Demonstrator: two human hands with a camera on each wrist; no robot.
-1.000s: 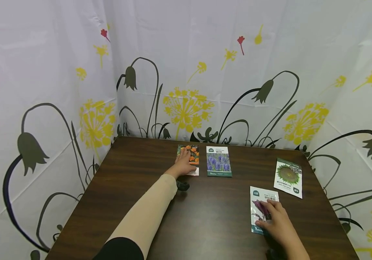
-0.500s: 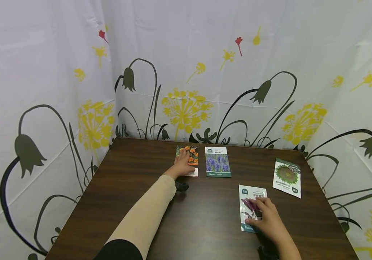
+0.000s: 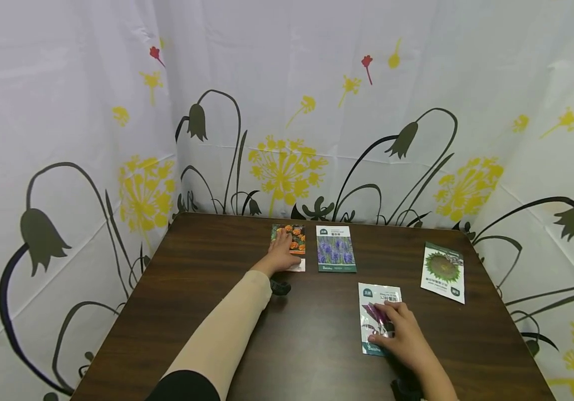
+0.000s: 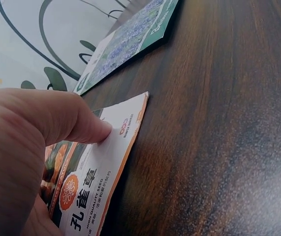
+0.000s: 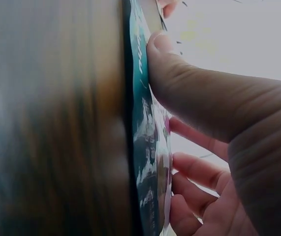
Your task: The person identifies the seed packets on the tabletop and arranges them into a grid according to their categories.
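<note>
In the head view my left hand (image 3: 280, 255) rests on a seed packet with orange flowers (image 3: 298, 238), covering part of its front. The left wrist view shows the thumb (image 4: 93, 129) pressing the packet's white lower band (image 4: 111, 147). My right hand (image 3: 403, 334) touches the face of a white seed packet with a purple plant picture (image 3: 369, 312), which lies on the table. Thumb and fingertips sit spread apart on its front in the right wrist view, where the packet (image 5: 147, 132) appears edge-on.
A seed packet with purple-blue flowers (image 3: 335, 250) lies just right of the orange-flower one. Farther right, a sunflower packet (image 3: 443, 273) lies tilted and upside down. The dark wooden table (image 3: 206, 250) ends against a printed white curtain (image 3: 287, 72).
My right hand has slid the purple-plant packet leftward across the table, away from the sunflower packet. My left hand stays on the orange-flower packet.
</note>
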